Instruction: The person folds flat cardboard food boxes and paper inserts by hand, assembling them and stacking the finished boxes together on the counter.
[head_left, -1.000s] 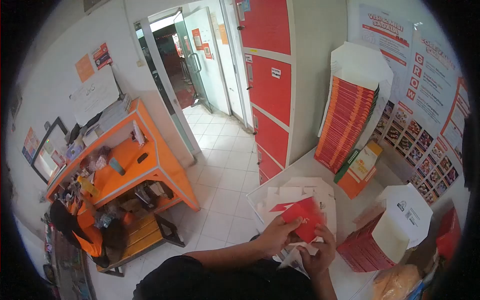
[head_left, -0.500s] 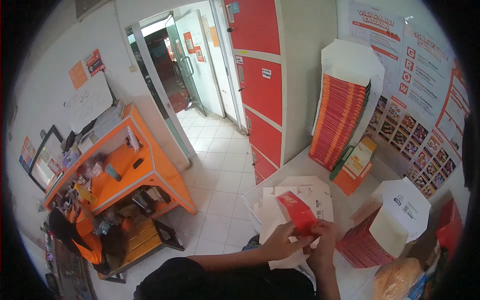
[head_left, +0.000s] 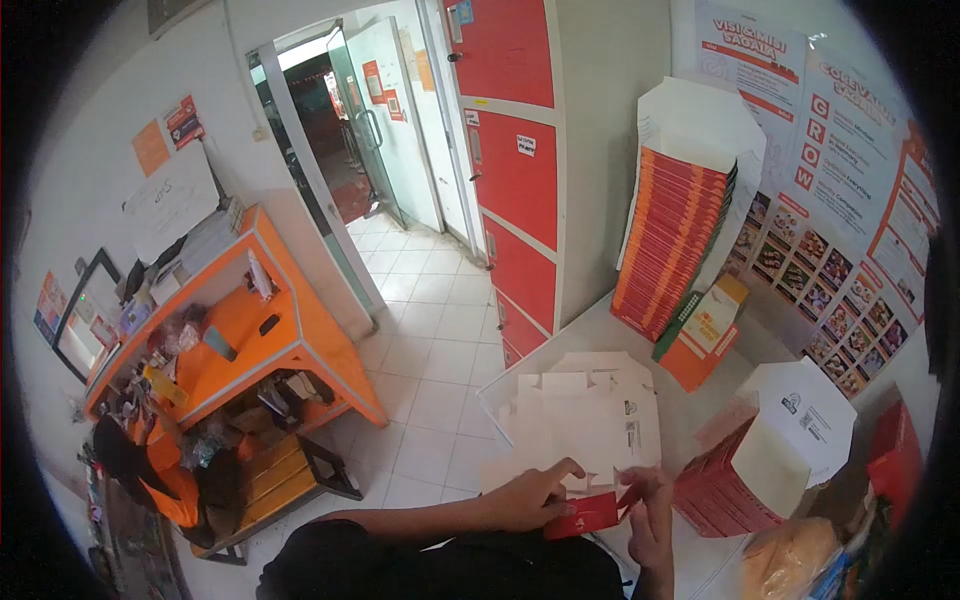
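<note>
Low over the front of the white table, my left hand (head_left: 532, 499) grips the left part of a small red carton piece (head_left: 588, 514). At the piece's right end is my right hand (head_left: 650, 510), its fingers bent around a raised flap. Beyond both hands lie flat, unfolded cardboard blanks (head_left: 590, 405), pale side up, with small dark print on the right part. To the right of my right hand stands a stack of nested red boxes (head_left: 728, 490) with a white lid flap (head_left: 805, 420) raised.
A tall stack of red-orange boxes (head_left: 668, 240) leans at the table's back, beside an orange and green carton (head_left: 700, 330). Red lockers (head_left: 512, 180) stand behind. At the far left, a person in orange (head_left: 165, 470) is near an orange desk (head_left: 320, 350).
The red piece has moved down toward my body and now lies sideways, its end flap folded up. My hands have moved apart to its two ends. The view has shifted slightly.
</note>
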